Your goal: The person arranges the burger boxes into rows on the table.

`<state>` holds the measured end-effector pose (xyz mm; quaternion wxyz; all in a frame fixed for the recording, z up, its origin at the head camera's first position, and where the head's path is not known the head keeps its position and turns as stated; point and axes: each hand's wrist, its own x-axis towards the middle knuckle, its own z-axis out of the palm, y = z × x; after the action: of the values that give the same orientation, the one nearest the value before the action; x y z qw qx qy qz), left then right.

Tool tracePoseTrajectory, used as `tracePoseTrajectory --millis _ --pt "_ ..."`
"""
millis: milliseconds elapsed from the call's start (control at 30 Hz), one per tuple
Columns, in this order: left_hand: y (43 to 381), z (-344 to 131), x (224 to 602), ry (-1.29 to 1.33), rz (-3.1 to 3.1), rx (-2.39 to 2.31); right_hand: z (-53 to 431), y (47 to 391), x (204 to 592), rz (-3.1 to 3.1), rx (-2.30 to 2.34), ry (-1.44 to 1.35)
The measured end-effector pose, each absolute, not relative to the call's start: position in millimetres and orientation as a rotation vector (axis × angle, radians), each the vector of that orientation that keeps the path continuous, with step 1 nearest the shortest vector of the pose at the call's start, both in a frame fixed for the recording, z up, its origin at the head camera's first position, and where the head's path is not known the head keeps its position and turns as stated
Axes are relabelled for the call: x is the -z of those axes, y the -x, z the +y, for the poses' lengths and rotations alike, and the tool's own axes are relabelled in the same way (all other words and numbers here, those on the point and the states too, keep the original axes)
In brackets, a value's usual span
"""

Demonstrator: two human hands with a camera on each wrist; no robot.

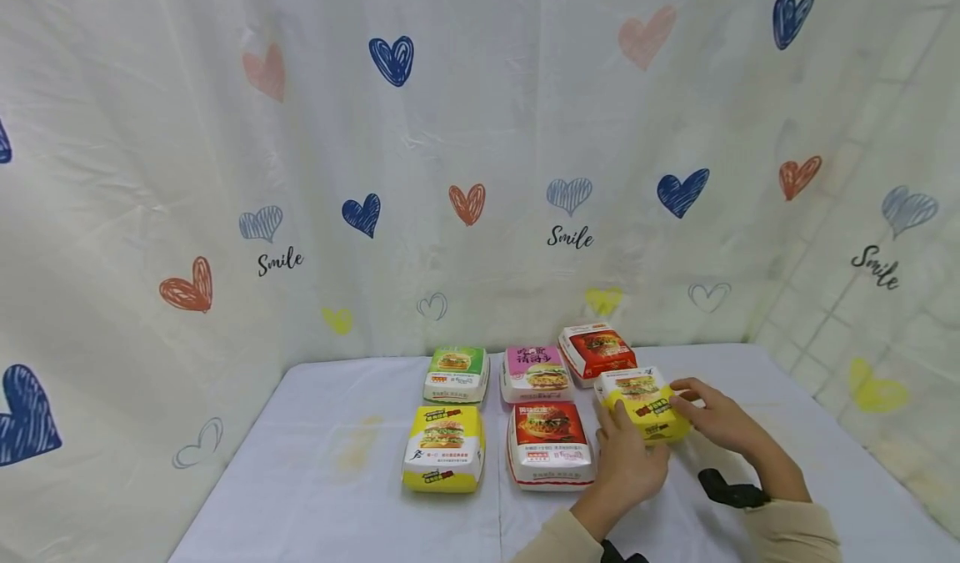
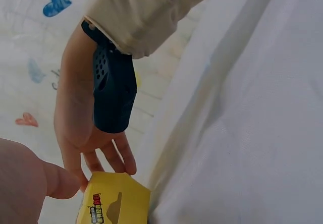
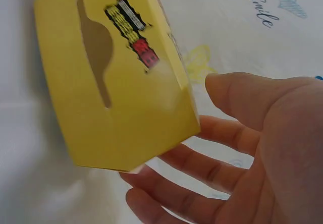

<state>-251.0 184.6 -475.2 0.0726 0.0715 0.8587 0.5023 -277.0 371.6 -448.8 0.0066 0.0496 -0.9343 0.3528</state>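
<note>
A yellow-and-white burger box (image 1: 643, 404) sits tilted between the two hands at the right of the group, its printed lid facing up. The left hand (image 1: 630, 463) grips its left front corner, fingers along the left side and thumb (image 2: 63, 181) by the yellow front. On the opposite side, the right hand (image 1: 716, 417) rests loosely extended fingers (image 3: 202, 166) against the box, and its thumb (image 3: 234, 95) stands apart from the cardboard. The yellow end (image 3: 116, 72) with a slotted tab shows in the right wrist view. In the left wrist view the left fingers are hidden.
A red box (image 1: 596, 353) stands just behind the held one, and another red box (image 1: 551, 446) is left of the left hand. Further left are pink (image 1: 536, 375), green (image 1: 456, 375) and yellow (image 1: 444, 450) boxes. A heart-printed curtain (image 1: 465, 129) hangs behind the white-covered table (image 1: 322, 463).
</note>
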Motion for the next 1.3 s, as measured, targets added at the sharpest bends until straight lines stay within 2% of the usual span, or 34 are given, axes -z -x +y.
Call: tracePoseTrajectory --millis 333,800,1300 --pt "244 182 480 -0.396 2.768 -1.234 391 271 446 -2.973 -1.206 -0.119" --pt "241 176 485 -0.466 2.85 -1.193 403 271 449 -3.047 -1.313 -0.094" --pt "239 177 481 -0.458 2.861 -1.058 405 269 446 -3.05 -1.443 -0.21"
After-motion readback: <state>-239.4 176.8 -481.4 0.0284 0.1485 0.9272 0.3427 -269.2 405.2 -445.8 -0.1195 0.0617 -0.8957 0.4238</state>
